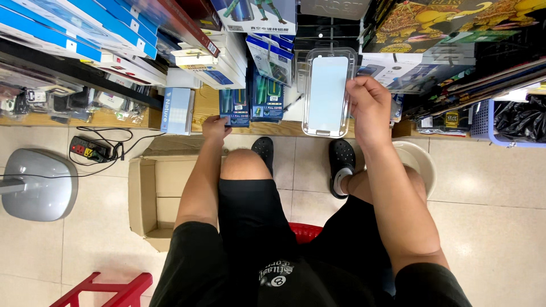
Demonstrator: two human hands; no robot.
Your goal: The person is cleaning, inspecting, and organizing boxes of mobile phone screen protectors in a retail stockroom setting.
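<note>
clear plastic case (326, 94) with a pale sheet inside sits at 12 o'clock, upright before the shelf, pinched at its 3 o'clock edge in the right hand (369, 108) grip. it looks light, stiff and slick, best held by the rims. left hand (215, 128) fingers close on a blue packet (235, 108) at 10 o'clock.

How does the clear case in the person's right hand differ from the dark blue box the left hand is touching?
The clear case is see-through plastic with a pale sheet inside; the dark blue box is opaque printed card. The case looks larger and is lifted by the right hand; the box stands on the wooden shelf, the left hand at its bottom edge. Both are flat, upright rectangles.
</note>
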